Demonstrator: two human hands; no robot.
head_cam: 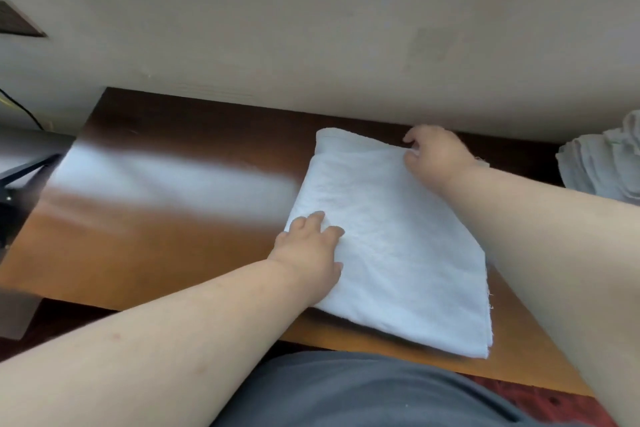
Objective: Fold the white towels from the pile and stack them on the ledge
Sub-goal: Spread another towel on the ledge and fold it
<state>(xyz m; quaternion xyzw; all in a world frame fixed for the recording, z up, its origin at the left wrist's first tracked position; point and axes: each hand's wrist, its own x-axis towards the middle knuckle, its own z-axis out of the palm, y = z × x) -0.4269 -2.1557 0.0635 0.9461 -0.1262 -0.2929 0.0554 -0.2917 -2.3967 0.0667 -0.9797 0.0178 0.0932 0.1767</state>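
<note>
Now your left hand [309, 246] lies flat on the near-left part of the folded white towel [388, 239], fingers spread and relaxed, pressing the cloth down onto the desk [145, 225]. Your right hand [438, 158] sits at the towel's far-right corner, close to the desk's back edge; its fingers are curled over the cloth there, and it appears to pinch that corner, though the fingertips are partly hidden by the hand itself.

The towel is folded into a rough rectangle of several layers. It lies at an angle on the right half of the desk, its far end near the back edge against the wall [311, 28] and its near-right corner overhanging the front edge slightly. Loose threads show along its right side.

At the desk's far-right end, against the wall, rests the pile of white towels [602, 163], crumpled and only partly in view, well apart from the one under your hands. A pale band of glare crosses the left half of the brown desk top. Beyond the left edge stands a dark, blurred object [31, 146] that cannot be identified. No container appears in this view.
</note>
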